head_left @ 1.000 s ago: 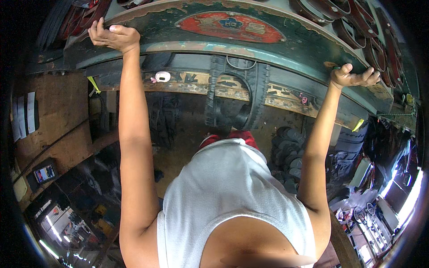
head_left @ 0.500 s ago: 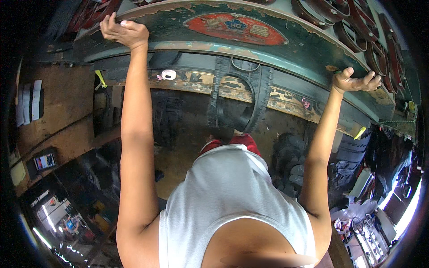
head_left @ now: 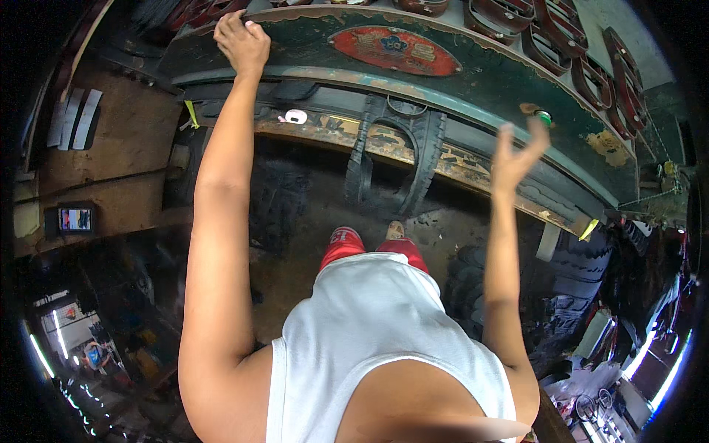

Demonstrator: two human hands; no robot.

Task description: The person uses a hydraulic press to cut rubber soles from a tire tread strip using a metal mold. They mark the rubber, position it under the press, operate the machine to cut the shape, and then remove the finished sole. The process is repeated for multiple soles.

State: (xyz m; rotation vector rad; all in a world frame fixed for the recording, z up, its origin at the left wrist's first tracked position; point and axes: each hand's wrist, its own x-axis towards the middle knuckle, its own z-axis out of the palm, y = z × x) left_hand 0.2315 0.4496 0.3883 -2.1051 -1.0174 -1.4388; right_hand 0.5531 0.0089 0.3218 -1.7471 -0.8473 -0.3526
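A long dark green panel (head_left: 295, 43) with a red oval plate (head_left: 395, 50) spans the far side in front of me. My left hand (head_left: 242, 44) lies on its left part, fingers bent over the upper edge, and hides what is under the palm. My right hand (head_left: 513, 159), smeared by motion, is in front of the panel's right part with thumb and fingers apart, holding nothing. Just beyond it is a round green button (head_left: 544, 117). Below the panel, a black treaded rubber piece (head_left: 436, 159) with a rounded cutout hangs over the ledge, beside a thin metal hoop (head_left: 406, 111).
Dark red curved bands (head_left: 502, 18) lie on top of the panel. A worn ledge (head_left: 332, 138) carries a small white-and-pink case (head_left: 295, 117). At left, a brown board (head_left: 111, 148) and a lit phone (head_left: 75, 219). Black rubber pieces (head_left: 569, 277) are piled at right.
My right hand has come off the panel and moved left and nearer, uncovering the green button. The left hand stays on the panel. The whole view has shifted somewhat.
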